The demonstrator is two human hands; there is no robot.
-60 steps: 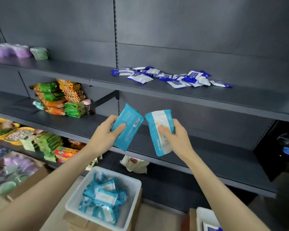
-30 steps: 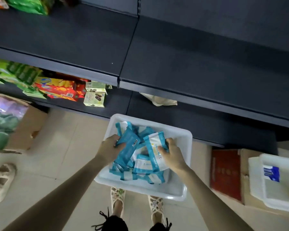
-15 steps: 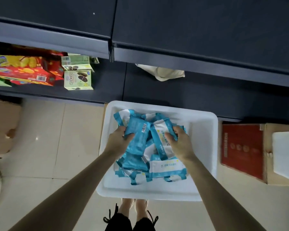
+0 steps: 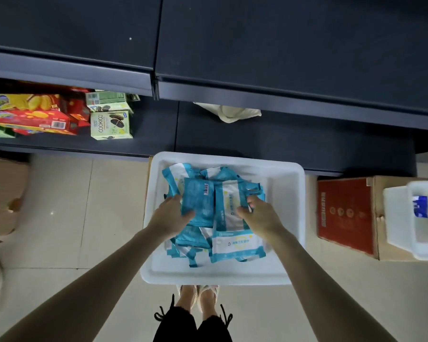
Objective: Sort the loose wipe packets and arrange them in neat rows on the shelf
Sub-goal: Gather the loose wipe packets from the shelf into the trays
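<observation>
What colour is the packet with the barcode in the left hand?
Teal blue, with a small white barcode patch, on the packet held by the left hand; head view.

1. Beige tiled floor [image 4: 59,218]; white tub [image 4: 286,218] set on it, against the bottom shelf edge.
2. Cardboard box with red top [image 4: 344,213] on floor right of tub; second white bin [image 4: 395,218] on top of it.
3. Dark bottom shelf [image 4: 307,144]: cookie boxes [image 4: 109,124] at left, cream bag [image 4: 232,112] mid.
4. Dark upper shelf [image 4: 282,45] above, bare in view.
</observation>
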